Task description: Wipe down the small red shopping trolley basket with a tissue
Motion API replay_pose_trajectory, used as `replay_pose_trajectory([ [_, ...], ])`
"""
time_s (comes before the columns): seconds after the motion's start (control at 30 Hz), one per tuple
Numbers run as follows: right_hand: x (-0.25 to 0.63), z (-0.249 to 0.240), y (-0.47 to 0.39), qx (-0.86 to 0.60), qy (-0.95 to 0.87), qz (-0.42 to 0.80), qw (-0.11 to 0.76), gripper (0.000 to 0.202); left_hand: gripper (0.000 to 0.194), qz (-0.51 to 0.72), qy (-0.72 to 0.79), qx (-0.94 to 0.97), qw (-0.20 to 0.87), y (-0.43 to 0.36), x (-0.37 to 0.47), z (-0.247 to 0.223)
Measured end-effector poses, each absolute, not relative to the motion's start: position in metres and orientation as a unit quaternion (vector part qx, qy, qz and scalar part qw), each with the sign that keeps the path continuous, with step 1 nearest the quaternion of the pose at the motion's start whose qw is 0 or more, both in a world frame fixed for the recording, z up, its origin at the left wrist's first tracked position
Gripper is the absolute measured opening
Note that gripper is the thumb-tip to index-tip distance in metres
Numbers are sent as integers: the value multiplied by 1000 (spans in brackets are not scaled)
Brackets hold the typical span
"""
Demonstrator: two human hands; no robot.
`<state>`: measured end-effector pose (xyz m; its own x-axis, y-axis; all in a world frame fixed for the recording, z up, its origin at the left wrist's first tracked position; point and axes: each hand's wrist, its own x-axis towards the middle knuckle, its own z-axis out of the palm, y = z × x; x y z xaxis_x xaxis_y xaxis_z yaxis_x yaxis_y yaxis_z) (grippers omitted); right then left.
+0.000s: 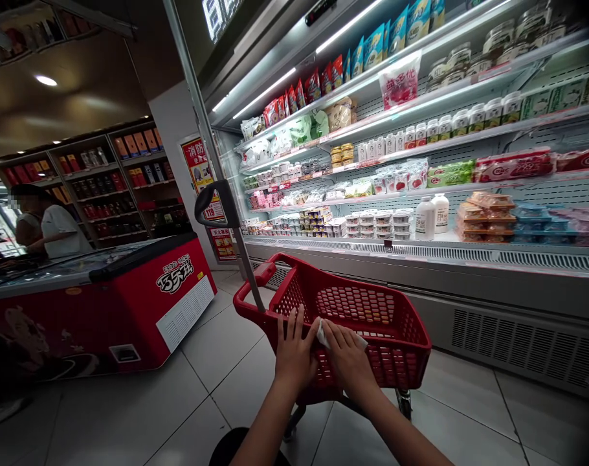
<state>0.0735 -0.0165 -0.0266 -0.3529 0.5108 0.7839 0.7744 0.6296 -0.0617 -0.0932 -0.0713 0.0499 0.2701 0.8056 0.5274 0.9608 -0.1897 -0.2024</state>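
Note:
A red plastic shopping cart (367, 301) with perforated sides stands before me, its grey pole and loop handle (217, 204) rising at the left. My left hand (294, 349) lies against the near side of the basket, fingers spread over the rim. Just right of it, my right hand (345, 353) presses a white cloth or tissue (360, 340) on the same rim. Part of the white piece shows on either side of the fingers; the rest is hidden under the hand. I see nothing large inside the visible part of the basket.
A lit refrigerated display (401, 252) with packaged food runs along the right. At left stands a red chest freezer (144, 310), with people (64, 223) behind it. Shelves of boxes and bottles (105, 175) line the back wall. Pale tiles (197, 401) cover the floor.

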Motion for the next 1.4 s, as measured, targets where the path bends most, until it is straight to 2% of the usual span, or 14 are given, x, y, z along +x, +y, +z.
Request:
replay_pose_trajectory([
  [0.13,87,-27,-11,-376,-832,-159,376,82,99,-152,-578,-756,267,-69,-100,47],
  [0.47,245,-70,-4,-436,-823,-172,321,72,108,-148,-572,-767,249,-64,-108,53],
  [0.7,236,-76,-22,-472,-785,-200,348,75,110,-201,-612,-730,229,-49,-86,33],
  [0.87,212,-67,-38,-453,-790,-222,347,83,90,-243,-610,-732,183,-40,-37,-4],
  [1.0,225,-62,-47,-389,-827,-219,342,79,76,-244,-634,-718,149,-40,-29,-11],
  [1.3,252,-50,-57,-345,-856,-177,342,82,77,-226,-610,-742,163,-31,-4,-13],
  [1.4,259,-56,-50,-336,-865,-160,338,77,76,-232,-596,-753,156,-30,2,-16],
])
